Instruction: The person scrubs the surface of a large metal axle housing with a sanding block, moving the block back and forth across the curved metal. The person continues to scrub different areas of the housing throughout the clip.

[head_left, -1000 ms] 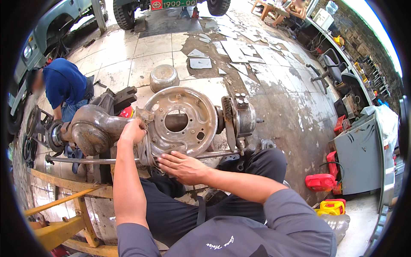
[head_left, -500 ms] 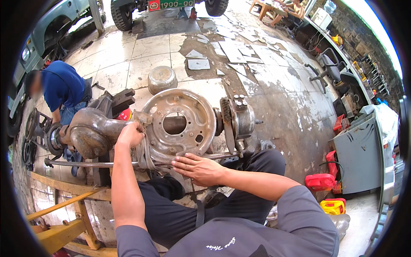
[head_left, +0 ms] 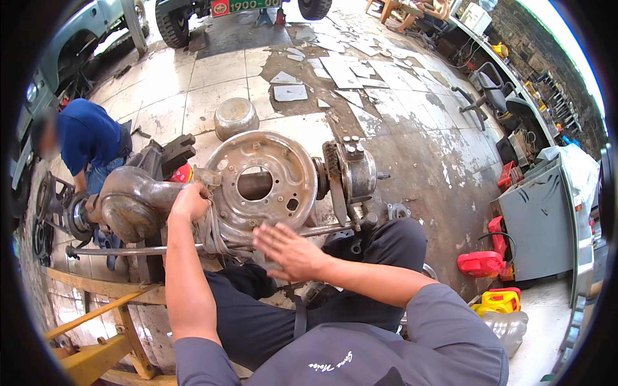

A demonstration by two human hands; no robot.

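Your left hand (head_left: 192, 202) grips a grey rag (head_left: 210, 235) just right of the axle housing (head_left: 129, 209), while your right hand (head_left: 295, 252), fingers spread and blurred, holds nothing visible farther right. Also right of the housing, the round metal plate (head_left: 283, 177) shows its holed face: dull, worn, streaked brown. The streaking seems left over; how much is finished cannot be told.
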